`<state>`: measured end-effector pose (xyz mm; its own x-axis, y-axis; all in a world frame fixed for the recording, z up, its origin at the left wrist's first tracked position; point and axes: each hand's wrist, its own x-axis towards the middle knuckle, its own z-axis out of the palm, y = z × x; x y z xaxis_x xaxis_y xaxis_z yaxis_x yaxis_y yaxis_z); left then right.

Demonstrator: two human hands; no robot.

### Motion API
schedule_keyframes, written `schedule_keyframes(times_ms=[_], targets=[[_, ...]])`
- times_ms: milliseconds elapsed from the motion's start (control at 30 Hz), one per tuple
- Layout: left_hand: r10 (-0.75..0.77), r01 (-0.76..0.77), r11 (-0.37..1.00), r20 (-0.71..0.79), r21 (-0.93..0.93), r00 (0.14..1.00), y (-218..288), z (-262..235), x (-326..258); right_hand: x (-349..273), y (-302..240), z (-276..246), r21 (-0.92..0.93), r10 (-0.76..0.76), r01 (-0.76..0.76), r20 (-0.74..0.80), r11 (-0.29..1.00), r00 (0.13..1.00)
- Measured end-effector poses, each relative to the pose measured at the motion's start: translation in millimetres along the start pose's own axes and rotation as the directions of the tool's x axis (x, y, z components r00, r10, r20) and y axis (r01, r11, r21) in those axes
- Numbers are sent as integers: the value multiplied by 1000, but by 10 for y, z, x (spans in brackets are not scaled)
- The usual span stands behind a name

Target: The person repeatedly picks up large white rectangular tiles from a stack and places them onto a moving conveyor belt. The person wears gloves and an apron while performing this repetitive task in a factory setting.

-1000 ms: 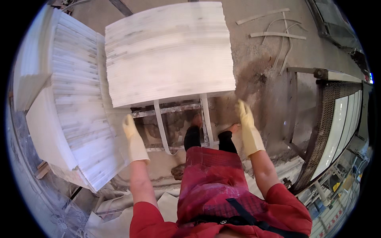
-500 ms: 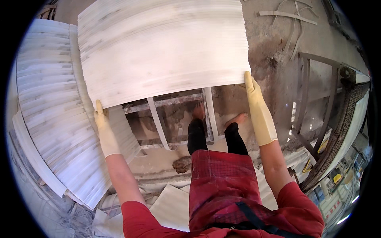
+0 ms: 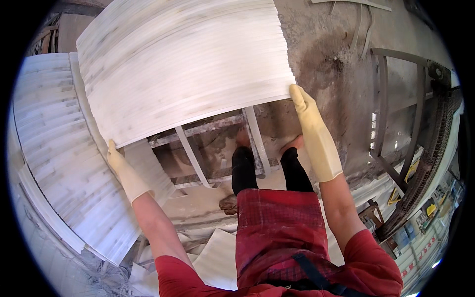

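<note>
White streaked stone slab (image 3: 183,69), held at both near corners above a metal frame (image 3: 217,148).
Left hand (image 3: 123,171) and right hand (image 3: 314,131), gloved, grasp its edge; stacked slabs (image 3: 54,163) left of frame, concrete floor (image 3: 336,74) right.

Metal frame (image 3: 217,148) of pale bars stands on the concrete floor (image 3: 341,84): 2 long bars running away from the person, cross bars at near and far ends. Its far part is hidden under the white slab (image 3: 183,64) held above it; can't tell if the slab touches the frame. Floor is grey, dirty, with a dark stain (image 3: 321,59) right of the frame. Both feet stand on the floor at the frame's near right corner. Stack of white striped slabs (image 3: 64,163) sits just left of the frame. Broken white pieces (image 3: 217,257) lie on the floor near the person. Thin strips (image 3: 361,20) lie on the floor at far right.
</note>
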<state>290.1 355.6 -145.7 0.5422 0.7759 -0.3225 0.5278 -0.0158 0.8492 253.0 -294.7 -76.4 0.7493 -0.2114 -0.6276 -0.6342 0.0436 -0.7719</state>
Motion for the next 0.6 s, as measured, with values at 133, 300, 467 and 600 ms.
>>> schedule_keyframes(times_ms=[133,300,467,600], targets=[[-119,118,992,14,42,993,2,-134,125,5,8,1,18,-4,4,-10,1000,1000],[-52,50,998,65,32,997,-127,-372,15,-72,98,-15,24,-132,131,69,991,989],[-130,121,981,-50,-155,990,-319,-417,-418,-425,165,12,87,-162,153,117,984,980],[-48,43,969,-16,-243,999,-518,-584,-620,-702,255,73,38,-141,137,182,990,973]])
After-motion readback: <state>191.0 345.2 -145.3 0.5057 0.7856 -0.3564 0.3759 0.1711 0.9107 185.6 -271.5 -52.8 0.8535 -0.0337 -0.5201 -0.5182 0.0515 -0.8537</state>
